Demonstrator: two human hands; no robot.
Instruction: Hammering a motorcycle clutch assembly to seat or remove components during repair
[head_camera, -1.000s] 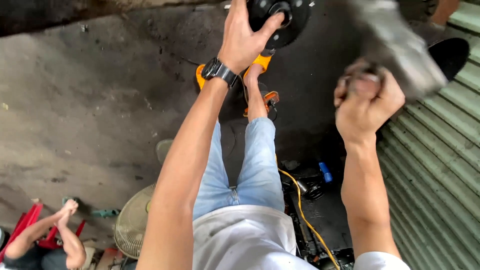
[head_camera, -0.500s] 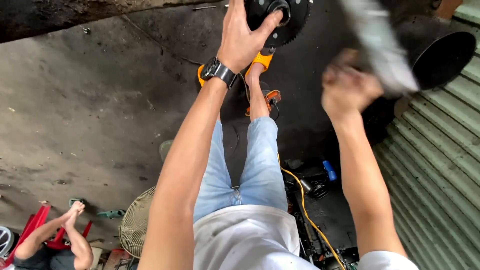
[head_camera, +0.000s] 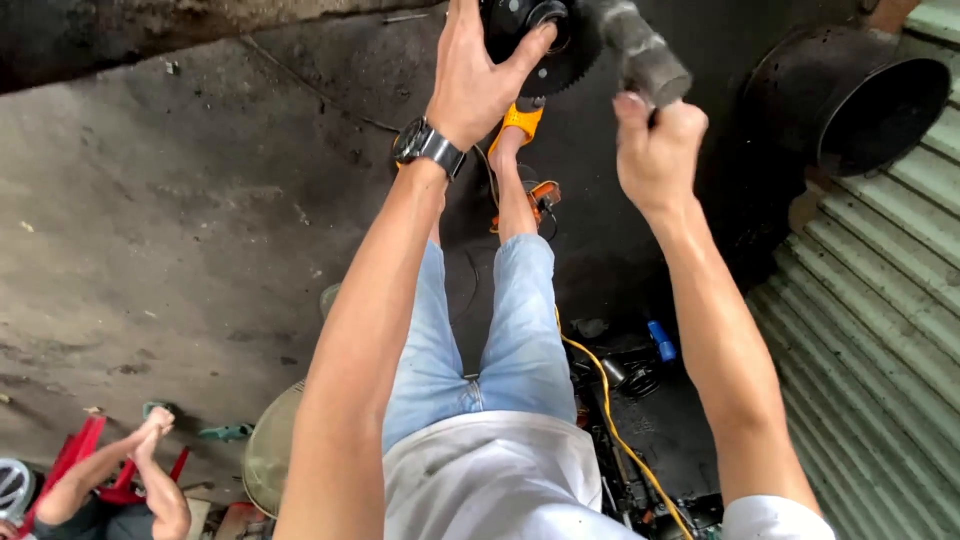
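I am watching both hands working at the far edge of the view; the left hand (head_camera: 480, 75), with a dark wristwatch (head_camera: 428, 146) on its wrist, is gripping the round toothed gear part (head_camera: 545, 40), fingers spread wide around its body and the thumb hooked over the near rim; that grip is looking the same as it did a second ago, so the gear is staying pinned in place, far and centre, above the orange sandals (head_camera: 520, 125).

What is changing is the right hand (head_camera: 655, 150); a second ago it was raised out to the right with the hammer cocked back and blurred; now it is sitting closer to the centre, fingers wrapped tight around the handle, and the grey hammer head (head_camera: 645, 50) is arriving just beside the gear, touching it or nearly so; I cannot tell which from this angle. I am judging that a blow is landing, or is just about to land, on the part, and that the striking is being repeated rather than finished.

The black drum (head_camera: 850, 100) is lying to the far right, well apart from the hands, beside the green corrugated shutter (head_camera: 880, 300); a yellow cable (head_camera: 600, 400) is trailing near my right leg; another person's arms (head_camera: 130, 470) are resting near left by a red stool (head_camera: 70, 460), taking no part.
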